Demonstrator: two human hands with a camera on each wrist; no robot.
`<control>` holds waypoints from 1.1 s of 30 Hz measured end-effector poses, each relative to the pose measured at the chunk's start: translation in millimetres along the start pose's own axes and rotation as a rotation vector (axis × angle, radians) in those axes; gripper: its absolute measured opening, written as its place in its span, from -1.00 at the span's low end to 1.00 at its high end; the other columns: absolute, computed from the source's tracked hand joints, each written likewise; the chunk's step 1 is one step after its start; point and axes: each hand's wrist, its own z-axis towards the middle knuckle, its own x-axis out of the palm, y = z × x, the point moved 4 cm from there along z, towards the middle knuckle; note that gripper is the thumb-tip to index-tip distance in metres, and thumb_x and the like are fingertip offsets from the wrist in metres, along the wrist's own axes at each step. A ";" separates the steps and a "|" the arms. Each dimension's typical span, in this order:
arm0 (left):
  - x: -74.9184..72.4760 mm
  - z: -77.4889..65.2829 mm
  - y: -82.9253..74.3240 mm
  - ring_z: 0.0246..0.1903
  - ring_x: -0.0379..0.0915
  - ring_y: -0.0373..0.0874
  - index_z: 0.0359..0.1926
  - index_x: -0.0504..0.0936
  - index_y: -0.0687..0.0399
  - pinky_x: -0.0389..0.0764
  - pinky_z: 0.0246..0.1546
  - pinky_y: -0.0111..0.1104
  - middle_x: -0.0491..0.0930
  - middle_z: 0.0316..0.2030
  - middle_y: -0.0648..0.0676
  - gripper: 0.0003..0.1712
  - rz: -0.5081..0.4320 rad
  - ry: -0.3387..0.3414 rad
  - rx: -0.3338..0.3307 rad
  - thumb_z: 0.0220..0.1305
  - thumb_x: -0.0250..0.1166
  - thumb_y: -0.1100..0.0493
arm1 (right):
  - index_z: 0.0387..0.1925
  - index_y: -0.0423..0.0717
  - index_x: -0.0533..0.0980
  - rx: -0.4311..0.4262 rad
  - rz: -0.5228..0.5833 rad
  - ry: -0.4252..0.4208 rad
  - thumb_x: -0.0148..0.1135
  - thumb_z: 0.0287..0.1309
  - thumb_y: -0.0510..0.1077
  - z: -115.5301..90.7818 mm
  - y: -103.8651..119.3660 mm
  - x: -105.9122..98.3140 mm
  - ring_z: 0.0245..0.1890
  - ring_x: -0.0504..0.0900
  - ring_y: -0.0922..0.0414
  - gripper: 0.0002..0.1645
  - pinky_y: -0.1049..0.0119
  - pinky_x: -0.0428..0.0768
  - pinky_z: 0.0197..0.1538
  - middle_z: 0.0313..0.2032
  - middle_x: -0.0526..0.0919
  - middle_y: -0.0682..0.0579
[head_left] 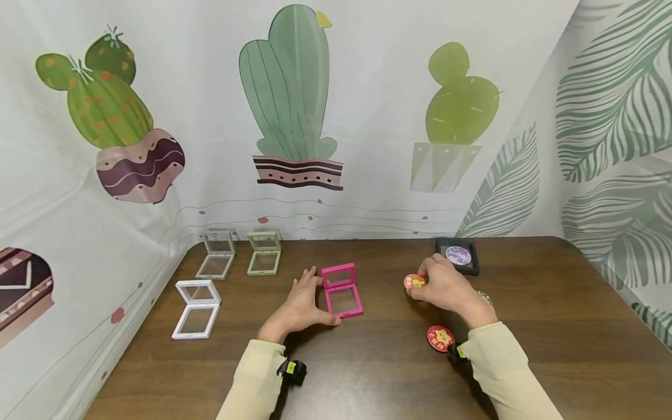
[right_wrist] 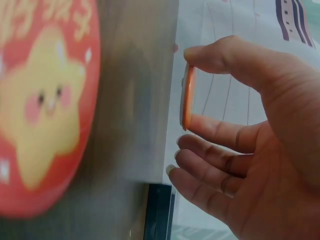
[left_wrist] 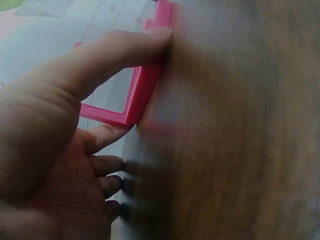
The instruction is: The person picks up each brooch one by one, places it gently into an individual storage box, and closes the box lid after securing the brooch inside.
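My left hand [head_left: 300, 308] spans the left side of an open pink display frame [head_left: 343, 300] with a clear window. In the left wrist view its thumb presses one edge of the pink frame, and the index finger touches the frame's corner; the other fingers reach past it. To the right, my right hand [head_left: 446, 284] pinches an orange round badge [head_left: 413, 282] between thumb and index finger. The right wrist view shows that badge [right_wrist: 188, 97] edge-on, held above the table. Nearer the front lies a red round badge with a yellow star [head_left: 440, 338]. A green badge [head_left: 484, 297] is partly hidden behind the right hand.
Three more open display frames stand at the left: white [head_left: 196, 309], grey [head_left: 216, 255] and green [head_left: 264, 253]. A black frame [head_left: 471, 263] holding a purple-patterned round badge lies near the back edge of the brown table [head_left: 367, 373]. Behind hangs a cactus-print cloth [head_left: 378, 116].
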 end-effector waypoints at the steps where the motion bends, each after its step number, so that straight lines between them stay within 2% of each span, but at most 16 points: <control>1: -0.1 0.0 -0.2 0.62 -0.25 0.38 0.25 0.53 0.30 -0.23 0.58 0.20 0.04 0.59 0.48 -0.02 0.000 0.000 0.000 -0.19 0.77 0.03 | -0.18 -0.26 0.56 -0.004 -0.002 0.001 0.56 0.01 0.00 0.6 2.1 0.8 -0.13 0.50 -0.06 -0.50 0.01 0.62 -0.10 -0.11 0.53 -0.12; 7: 1.3 0.3 -1.2 0.62 -0.25 0.38 0.26 0.52 0.33 -0.23 0.58 0.18 0.04 0.59 0.48 0.00 0.019 -0.005 -0.006 -0.17 0.77 0.01 | -0.19 -0.25 0.57 -0.029 0.002 0.005 0.55 0.03 0.00 3.8 13.9 5.5 -0.06 0.49 -0.08 -0.53 0.00 0.61 -0.05 -0.13 0.52 -0.10; 21: 6.2 0.8 -6.9 0.62 -0.22 0.37 0.32 0.47 0.40 -0.23 0.59 0.17 0.04 0.58 0.49 0.08 0.046 -0.020 -0.030 -0.17 0.76 0.00 | -0.22 -0.21 0.57 -0.054 0.014 0.016 0.57 0.00 0.00 8.1 39.1 16.7 -0.10 0.48 -0.04 -0.54 0.04 0.62 -0.11 -0.15 0.50 -0.07; 28: 12.0 5.0 -12.5 0.61 -0.20 0.39 0.31 0.48 0.41 -0.21 0.58 0.19 0.07 0.57 0.50 0.09 0.041 -0.020 -0.002 -0.20 0.76 -0.01 | -0.21 -0.20 0.56 -0.063 0.025 0.031 0.57 0.01 -0.01 9.9 52.2 22.8 -0.13 0.47 0.00 -0.55 0.10 0.61 -0.14 -0.20 0.47 -0.03; 33: 13.0 6.0 -14.5 0.61 -0.19 0.38 0.31 0.48 0.40 -0.20 0.58 0.18 0.07 0.57 0.50 0.08 0.050 -0.023 -0.007 -0.20 0.76 -0.01 | -0.21 -0.19 0.56 -0.067 0.015 0.037 0.56 0.01 -0.01 10.4 57.7 26.1 -0.14 0.47 0.01 -0.56 0.12 0.61 -0.15 -0.22 0.46 -0.01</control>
